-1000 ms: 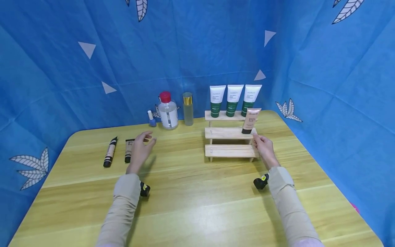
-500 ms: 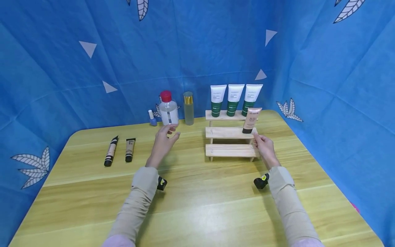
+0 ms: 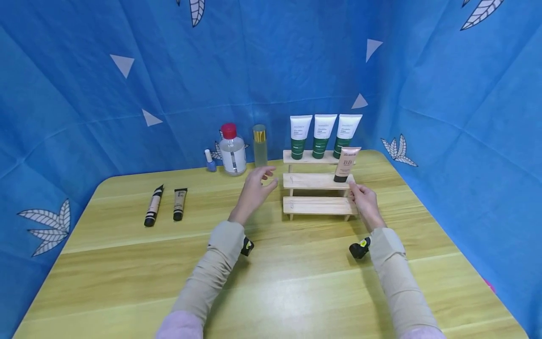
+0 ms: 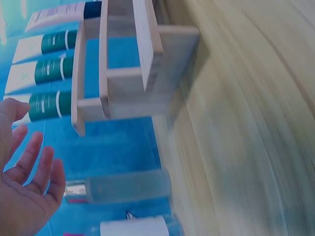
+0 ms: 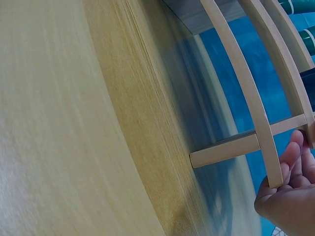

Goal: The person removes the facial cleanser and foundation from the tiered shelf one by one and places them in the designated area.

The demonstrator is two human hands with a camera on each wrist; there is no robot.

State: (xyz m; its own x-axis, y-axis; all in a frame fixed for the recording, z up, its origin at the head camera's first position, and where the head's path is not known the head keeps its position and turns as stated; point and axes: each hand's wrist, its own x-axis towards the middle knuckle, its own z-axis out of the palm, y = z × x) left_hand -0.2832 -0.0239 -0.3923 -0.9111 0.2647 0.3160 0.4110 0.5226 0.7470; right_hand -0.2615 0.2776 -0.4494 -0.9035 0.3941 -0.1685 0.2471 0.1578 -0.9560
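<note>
My right hand [image 3: 364, 201] grips the right end of the middle shelf of a three-tier wooden display rack [image 3: 311, 180]. In the right wrist view its curled fingers [image 5: 294, 147] are at that shelf's end, behind the lowest tier. A pink BB cream tube [image 3: 346, 164] stands cap-down on the middle shelf, just above this hand. On the top shelf stand three white-and-green tubes [image 3: 324, 136]. My left hand [image 3: 255, 190] is over the table left of the rack, holding nothing, its fingers loosely bent and thumb apart.
Behind my left hand stand a gold-capped bottle [image 3: 260, 149], a clear bottle with a red cap [image 3: 233, 153] and a small blue nail polish bottle [image 3: 210, 162]. Two black-and-beige tubes [image 3: 154, 205] lie at the table's left. A blue curtain [image 3: 203, 70] closes the back.
My left hand has travelled right, from beside the lying tubes to near the rack, with nothing in it. The right hand keeps its place on the rack.
</note>
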